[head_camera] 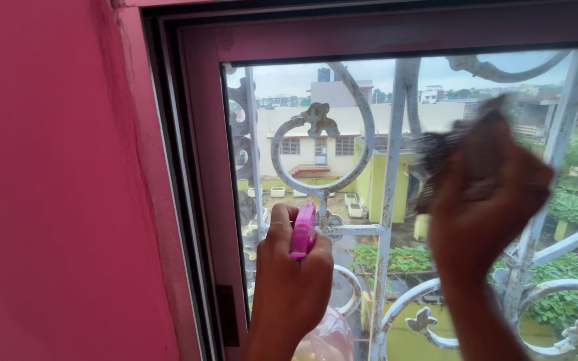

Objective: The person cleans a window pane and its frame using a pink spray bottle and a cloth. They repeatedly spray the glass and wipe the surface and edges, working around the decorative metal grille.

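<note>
My left hand (290,281) grips a spray bottle (304,230) with a pink trigger head and a clear body low near the bottom edge; it is held upright close to the window glass (342,120). My right hand (486,194) is blurred and presses a dark patterned cloth (436,157) flat against the glass at the right. Both hands are raised in front of the pane, the right one higher than the left.
The window has a pink frame (202,167) set in a pink wall (55,200). Behind the glass is a white ornate metal grille (388,200) with rings and curls. Outside are buildings and green plants.
</note>
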